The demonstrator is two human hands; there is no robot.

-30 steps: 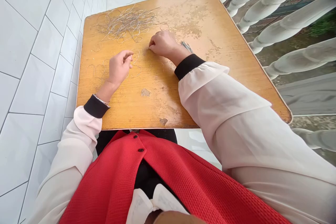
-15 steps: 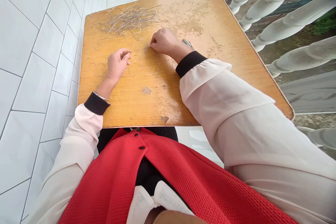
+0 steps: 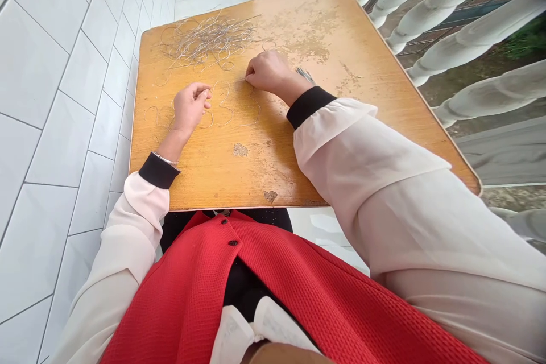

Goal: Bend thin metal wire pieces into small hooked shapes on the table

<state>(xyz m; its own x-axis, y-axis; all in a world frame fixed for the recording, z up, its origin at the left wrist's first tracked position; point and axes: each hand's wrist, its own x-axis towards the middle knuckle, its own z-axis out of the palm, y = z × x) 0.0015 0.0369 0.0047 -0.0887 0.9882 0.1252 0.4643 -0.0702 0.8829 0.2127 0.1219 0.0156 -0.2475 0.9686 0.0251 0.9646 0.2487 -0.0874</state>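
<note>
Over the left part of the wooden table, my left hand (image 3: 191,105) is closed, thumb and fingertips pinched together. What they hold, if anything, is too small to make out. Farther right, my right hand (image 3: 268,71) is bent down at the tabletop with its fingers pinched at the end of a thin curved wire (image 3: 259,109). Between the hands lies another wavy wire (image 3: 230,103). A few looped wires (image 3: 151,115) rest left of my left hand. Beyond both hands spreads a tangled pile of thin silvery wires (image 3: 209,40).
A small bundle of short grey strands (image 3: 305,74) lies behind my right wrist. The worn wooden table (image 3: 205,182) has chipped patches. A white tiled wall (image 3: 55,102) runs along the left, and a white balustrade (image 3: 447,40) stands on the right.
The view has shifted slightly, so the table sits a little lower and farther right. Both hands keep nearly the same pinched poses and places on the table.
</note>
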